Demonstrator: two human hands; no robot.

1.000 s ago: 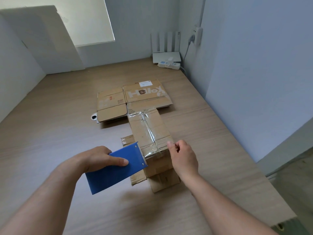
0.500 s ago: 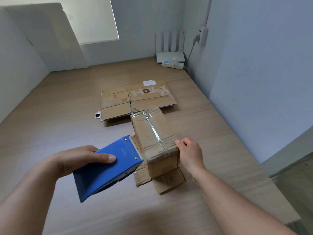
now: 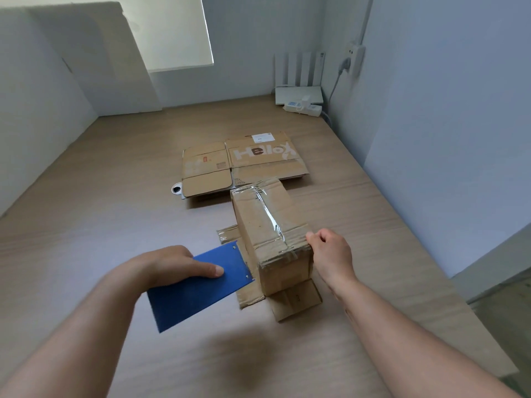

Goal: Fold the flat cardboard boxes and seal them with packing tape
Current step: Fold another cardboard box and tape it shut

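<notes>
Dead ahead on the counter (image 3: pixel 86 225): taped box (image 3: pixel 270 234), set between both hands, lengthwise away from the body, far end skewed slightly left. On top, clear tape strip (image 3: pixel 268 214) along that long axis, wrapped over the near edge. At the near end and left side, loose flaps (image 3: pixel 297 300) splayed flat on the counter, untaped. Nearer and already touching: right hand (image 3: pixel 332 255), curled onto the near right top edge of the box and gripping there; cannot tell whether cardboard or tape end under the fingertips. Opposite, left hand (image 3: pixel 172 265) wrapped round a blue tape dispenser (image 3: pixel 201 288), thumb on top, front edge just beside the box's near left side, touching or apart unclear. Probably pressing down the tape end or readying to flip the box for the open flaps; would likely pivot about the right hand's corner, a guess only. Beyond the box, flat boxes (image 3: pixel 207 168) stacked, not yet folded. Readable: "Hello" (image 3: pixel 260 152) in large white letters with a brown "e" on the right flat one; white label (image 3: pixel 262 137) above it, print too small; small red mark (image 3: pixel 205 159) on the left flat one, illegible. No brand visible on the dispenser. Back corner: white router (image 3: pixel 298 94) and power strip (image 3: pixel 303 108), no legible text.
</notes>
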